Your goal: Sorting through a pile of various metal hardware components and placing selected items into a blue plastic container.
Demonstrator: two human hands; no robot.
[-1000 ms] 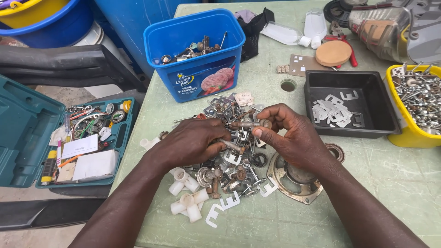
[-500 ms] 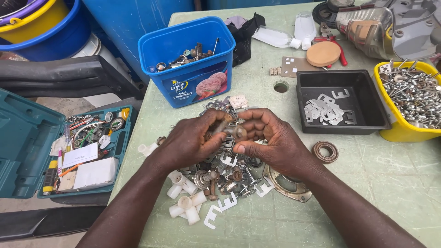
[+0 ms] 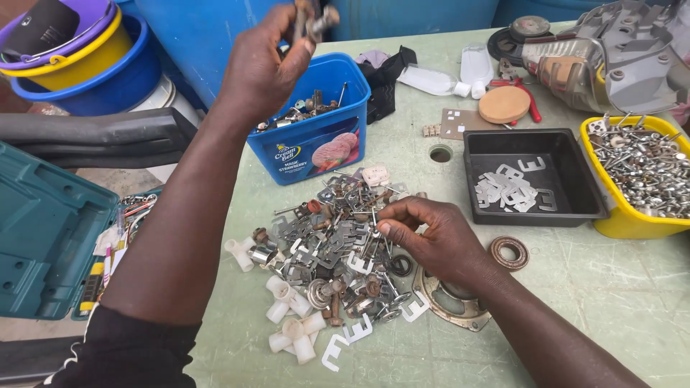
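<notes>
Left hand (image 3: 262, 68) pinches small metal parts (image 3: 313, 18) above the blue tub (image 3: 316, 144). Right hand (image 3: 431, 237), fingers curled, picks at the scrap pile (image 3: 330, 251) just in front of that tub.

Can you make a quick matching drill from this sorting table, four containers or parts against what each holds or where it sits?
Things:
1. blue tub
2. black tray
3. yellow bin
4. white plastic fittings

Descriptions:
A. flat E-shaped metal plates inside
B. at the near left edge of the scrap pile
C. heaped with screws and small silver hardware
D. below the raised left hand, mixed metal bits inside

Pairs: 1-D, 2-A, 3-C, 4-B. The right hand rests on the pile.
</notes>
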